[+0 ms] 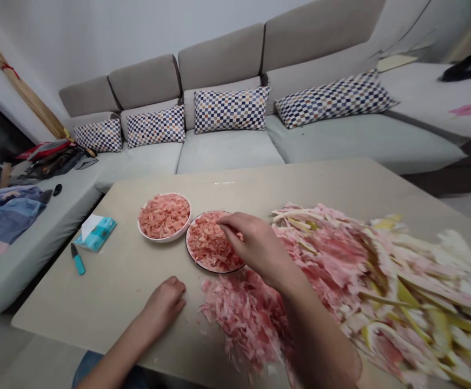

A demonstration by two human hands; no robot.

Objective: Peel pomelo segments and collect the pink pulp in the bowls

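Note:
My right hand (pixel 257 246) is over a dark-rimmed plate (pixel 194 263) heaped with pink pieces of pomelo flesh (pixel 211 243). Its thumb and index finger come together in a pinch just above the heap; whatever is between the tips is too small to make out. On the tabletop rests my left hand (pixel 164 302), fingers curled in, nothing visible in it. Under my right forearm spreads a loose pile of pale pink membrane scraps (pixel 247 319). A white bowl (pixel 170 237), filled with similar pink pieces, stands beside the plate on its left.
Pomelo peels (pixel 413 302) with yellow rind and white pith cover the table's right side. At the left lie a blue tissue pack (pixel 97 233) and a teal-handled knife (pixel 78 260). Behind the table (pixel 138 286) runs a grey sofa (pixel 231 151) with checked cushions (pixel 231 109).

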